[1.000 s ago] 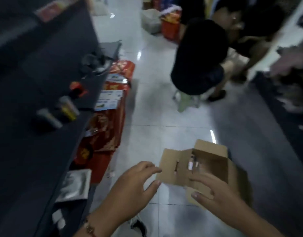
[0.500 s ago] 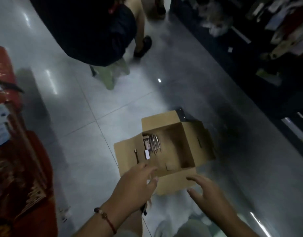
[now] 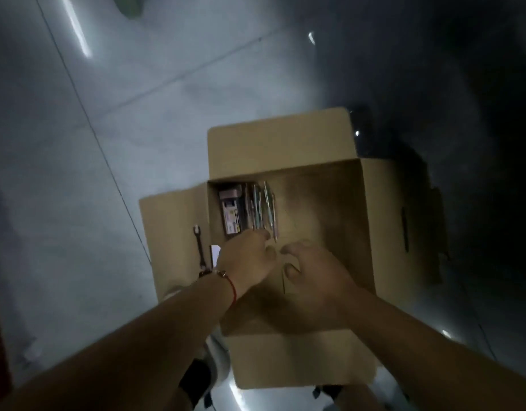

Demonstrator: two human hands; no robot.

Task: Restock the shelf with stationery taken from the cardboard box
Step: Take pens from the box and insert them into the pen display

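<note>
A plain brown cardboard box [image 3: 285, 143] with matt, unprinted flaps sits on a floor [image 3: 107, 143] of pale grey tiles, smooth and glossy enough to mirror ceiling lights as bright streaks. Inside the box, slim pens [image 3: 263, 207] have a faint plastic sheen, and beside them lies a small printed packet [image 3: 230, 212] with a slightly shiny face. A dark metal spanner [image 3: 199, 247] rests on the left flap. A thin red cord bracelet [image 3: 230, 287] circles the left wrist.
</note>
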